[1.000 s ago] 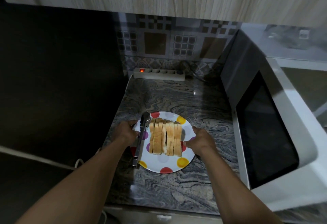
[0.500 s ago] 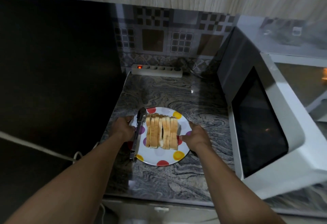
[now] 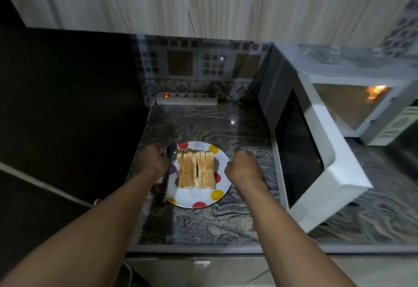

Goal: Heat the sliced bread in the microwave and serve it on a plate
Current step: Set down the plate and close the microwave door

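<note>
1. I see the sliced bread (image 3: 196, 169) on the plate (image 3: 203, 197): a tight row of slices standing on edge across the middle, crusts running 12 to 6.
2. The plate is white with red, yellow and purple dots. It lies flat on the marbled countertop (image 3: 203, 126), toward the counter's 6 o'clock edge, nearest me.
3. Metal tongs (image 3: 165, 184) lie along the plate's 9 o'clock side. Tips point to 12, and the handle end overhangs the rim near 7. They sit just beside the bread, not touching it.
4. The left hand (image 3: 153, 158) is at the plate's 10 o'clock. Its fingers curl round the rim, covering the upper part of the tongs.
5. The right hand (image 3: 243, 169) is at the plate's 3 o'clock, fingers curled, knuckles at the rim. It is motion-blurred, so I cannot tell whether it grips the rim or holds nothing.
6. The white microwave (image 3: 352, 110) stands at 2 o'clock from the plate. Its cavity is lit with an orange glow.
7. The microwave door (image 3: 300, 157) is swung open toward 5, dark glass facing the plate, near the right hand.
8. A power strip (image 3: 186, 99) lies at 12 o'clock against the tiled backsplash (image 3: 199, 64), red switch lit.
9. A wood-grain cabinet (image 3: 203, 3) hangs above at 12.
</note>
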`<state>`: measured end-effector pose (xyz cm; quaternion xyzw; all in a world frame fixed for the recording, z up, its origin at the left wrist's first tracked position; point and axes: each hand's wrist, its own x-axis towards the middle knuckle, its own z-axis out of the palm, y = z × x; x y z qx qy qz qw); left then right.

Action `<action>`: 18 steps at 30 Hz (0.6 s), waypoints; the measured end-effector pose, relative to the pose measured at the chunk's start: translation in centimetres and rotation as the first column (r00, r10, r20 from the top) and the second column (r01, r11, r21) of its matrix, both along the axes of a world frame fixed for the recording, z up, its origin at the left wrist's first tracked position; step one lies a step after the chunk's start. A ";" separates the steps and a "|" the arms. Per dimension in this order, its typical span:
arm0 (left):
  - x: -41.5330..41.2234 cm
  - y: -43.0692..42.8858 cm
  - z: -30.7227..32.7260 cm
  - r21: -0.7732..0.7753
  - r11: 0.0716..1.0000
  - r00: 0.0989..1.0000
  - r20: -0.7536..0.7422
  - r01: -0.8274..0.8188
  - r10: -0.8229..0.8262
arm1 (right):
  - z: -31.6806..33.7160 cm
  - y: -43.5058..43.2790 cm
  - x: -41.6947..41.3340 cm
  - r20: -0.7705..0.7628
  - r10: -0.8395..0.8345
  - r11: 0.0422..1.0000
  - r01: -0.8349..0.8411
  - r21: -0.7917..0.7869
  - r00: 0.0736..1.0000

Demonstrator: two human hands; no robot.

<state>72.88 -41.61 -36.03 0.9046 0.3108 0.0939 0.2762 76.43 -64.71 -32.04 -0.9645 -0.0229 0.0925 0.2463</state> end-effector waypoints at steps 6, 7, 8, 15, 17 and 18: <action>1.9 -5.2 4.5 -0.016 0.985 0.974 0.151 0.174 -0.170 | 8.1 -1.7 -4.0 0.181 0.021 0.998 -0.009 -0.070 0.983; 2.5 -6.3 5.5 -0.014 0.975 0.959 0.183 0.222 -0.216 | 9.2 -2.2 -4.6 0.236 0.022 0.997 -0.003 -0.083 0.972; 3.0 -7.6 6.5 -0.006 0.961 0.939 0.216 0.275 -0.267 | 10.2 -2.9 -5.1 0.295 0.018 0.995 0.012 -0.101 0.955; 7.0 -16.8 11.8 0.160 0.795 0.721 0.347 0.585 -0.600 | 12.3 -7.2 -5.7 0.657 0.025 0.930 0.223 -0.292 0.754; 8.0 -19.2 12.7 0.230 0.725 0.656 0.314 0.649 -0.687 | 12.2 -8.6 -5.6 0.590 -0.003 0.901 0.259 -0.349 0.807; 8.4 -20.3 13.0 0.262 0.695 0.630 0.297 0.670 -0.718 | 12.2 -9.3 -5.7 0.548 -0.025 0.892 0.266 -0.366 0.836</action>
